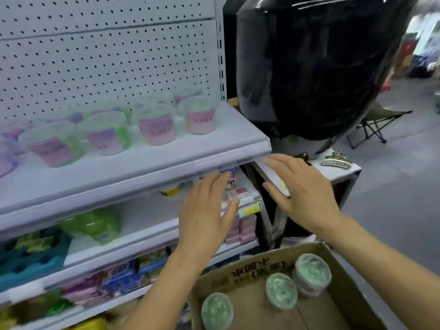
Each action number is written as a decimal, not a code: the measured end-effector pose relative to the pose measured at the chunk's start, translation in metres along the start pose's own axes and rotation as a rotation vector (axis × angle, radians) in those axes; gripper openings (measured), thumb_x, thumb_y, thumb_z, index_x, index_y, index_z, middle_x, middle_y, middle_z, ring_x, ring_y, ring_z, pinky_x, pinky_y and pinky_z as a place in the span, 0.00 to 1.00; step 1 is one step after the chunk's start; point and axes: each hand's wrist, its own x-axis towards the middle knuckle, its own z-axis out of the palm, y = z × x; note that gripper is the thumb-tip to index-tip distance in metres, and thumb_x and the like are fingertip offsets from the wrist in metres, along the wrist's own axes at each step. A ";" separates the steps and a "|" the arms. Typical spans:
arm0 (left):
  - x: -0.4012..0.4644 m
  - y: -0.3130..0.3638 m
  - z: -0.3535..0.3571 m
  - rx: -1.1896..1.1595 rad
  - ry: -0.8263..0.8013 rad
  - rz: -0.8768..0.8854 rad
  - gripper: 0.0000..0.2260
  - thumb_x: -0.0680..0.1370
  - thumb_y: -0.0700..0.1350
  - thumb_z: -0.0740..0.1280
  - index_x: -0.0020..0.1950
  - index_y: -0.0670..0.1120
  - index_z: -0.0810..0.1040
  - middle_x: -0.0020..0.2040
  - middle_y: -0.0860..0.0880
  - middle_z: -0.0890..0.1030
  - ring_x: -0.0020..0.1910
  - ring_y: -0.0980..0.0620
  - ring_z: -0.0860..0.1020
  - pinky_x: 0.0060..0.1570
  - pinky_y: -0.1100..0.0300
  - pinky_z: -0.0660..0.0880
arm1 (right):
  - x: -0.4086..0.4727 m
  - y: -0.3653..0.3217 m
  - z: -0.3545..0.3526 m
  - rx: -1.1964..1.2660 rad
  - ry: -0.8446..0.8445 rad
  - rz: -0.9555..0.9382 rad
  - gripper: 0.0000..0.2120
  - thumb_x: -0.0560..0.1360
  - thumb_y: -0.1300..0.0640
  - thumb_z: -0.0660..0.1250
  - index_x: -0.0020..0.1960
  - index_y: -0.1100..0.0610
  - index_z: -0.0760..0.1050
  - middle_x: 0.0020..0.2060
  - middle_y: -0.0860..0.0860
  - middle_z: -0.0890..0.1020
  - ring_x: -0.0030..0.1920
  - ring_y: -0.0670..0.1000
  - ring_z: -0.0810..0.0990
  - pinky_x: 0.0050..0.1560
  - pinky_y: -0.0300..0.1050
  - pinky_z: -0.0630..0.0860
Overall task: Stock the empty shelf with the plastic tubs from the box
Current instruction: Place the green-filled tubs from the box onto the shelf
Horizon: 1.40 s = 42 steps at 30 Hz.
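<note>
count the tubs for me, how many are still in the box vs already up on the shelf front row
Tubs in the cardboard box: 3, at and
Tubs in the front row of the top shelf: 4, at and
Total: 7
More tubs stand behind the front row, too blurred to count.

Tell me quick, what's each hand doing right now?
Left hand: open, fingers straight, holding nothing.
Right hand: open, fingers spread, holding nothing.
</note>
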 end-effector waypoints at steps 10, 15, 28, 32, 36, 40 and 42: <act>-0.098 0.053 0.130 -0.044 -0.548 -0.074 0.26 0.80 0.59 0.56 0.76 0.53 0.57 0.69 0.53 0.67 0.68 0.51 0.66 0.59 0.56 0.69 | -0.189 0.066 0.059 0.068 -0.436 0.368 0.25 0.74 0.47 0.68 0.68 0.54 0.70 0.63 0.52 0.75 0.60 0.57 0.76 0.50 0.53 0.77; -0.130 0.053 0.213 -0.080 -0.776 -0.151 0.27 0.80 0.57 0.59 0.76 0.52 0.57 0.71 0.51 0.65 0.70 0.50 0.65 0.64 0.54 0.67 | -0.255 0.093 0.115 0.118 -0.699 0.524 0.30 0.75 0.42 0.64 0.73 0.53 0.62 0.68 0.54 0.69 0.66 0.59 0.69 0.52 0.53 0.75; -0.207 -0.016 0.435 -0.336 -1.014 -0.649 0.33 0.69 0.61 0.67 0.72 0.53 0.65 0.68 0.49 0.72 0.67 0.48 0.71 0.65 0.46 0.71 | -0.290 0.148 0.274 0.143 -0.840 0.815 0.55 0.64 0.33 0.71 0.77 0.53 0.43 0.76 0.58 0.50 0.75 0.61 0.51 0.70 0.60 0.61; -0.205 -0.026 0.464 -0.461 -0.989 -0.831 0.30 0.70 0.60 0.66 0.70 0.52 0.70 0.64 0.45 0.76 0.62 0.44 0.76 0.61 0.45 0.74 | -0.288 0.155 0.295 0.127 -0.856 0.836 0.57 0.62 0.31 0.71 0.77 0.49 0.40 0.77 0.58 0.48 0.74 0.62 0.52 0.69 0.62 0.60; -0.199 -0.025 0.470 -0.491 -1.007 -0.977 0.19 0.79 0.48 0.62 0.70 0.45 0.70 0.65 0.42 0.75 0.62 0.42 0.75 0.62 0.49 0.73 | -0.287 0.155 0.299 0.098 -0.847 0.818 0.56 0.61 0.31 0.71 0.77 0.48 0.42 0.75 0.56 0.52 0.72 0.62 0.54 0.66 0.63 0.65; -0.200 -0.027 0.460 -0.537 -1.014 -1.089 0.20 0.77 0.54 0.63 0.66 0.47 0.73 0.60 0.44 0.79 0.55 0.44 0.79 0.57 0.46 0.77 | -0.279 0.150 0.294 0.069 -0.851 0.835 0.54 0.61 0.32 0.71 0.76 0.50 0.46 0.71 0.56 0.58 0.68 0.61 0.59 0.61 0.61 0.70; -0.195 -0.023 0.440 -0.588 -1.027 -1.144 0.16 0.77 0.54 0.64 0.61 0.47 0.75 0.55 0.47 0.80 0.54 0.45 0.79 0.57 0.46 0.76 | -0.273 0.144 0.285 0.072 -0.857 0.842 0.54 0.61 0.32 0.71 0.76 0.50 0.47 0.70 0.56 0.59 0.67 0.61 0.60 0.61 0.61 0.70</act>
